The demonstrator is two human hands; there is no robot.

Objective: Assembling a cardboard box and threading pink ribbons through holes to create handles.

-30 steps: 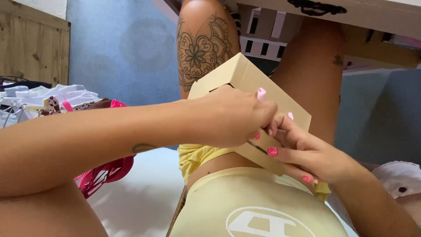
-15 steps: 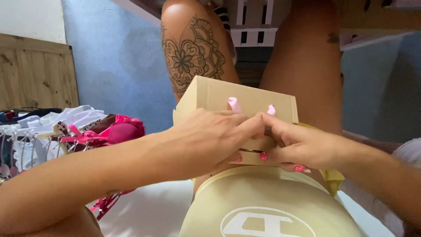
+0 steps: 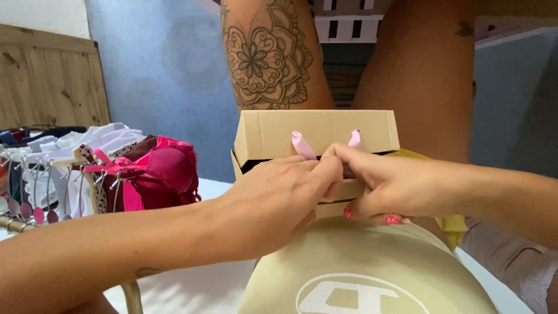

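Head view: both hands grip a slightly open cardboard box (image 3: 317, 135), contents hidden.

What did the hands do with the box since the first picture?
The box, tilted a second ago, now sits level on the lap, long side facing the camera, its lid slightly raised. The left hand and right hand slid from its top and corner to the front edge, fingertips at the lid. Both hands stayed on the box throughout, and the rack of bras stayed on the left.
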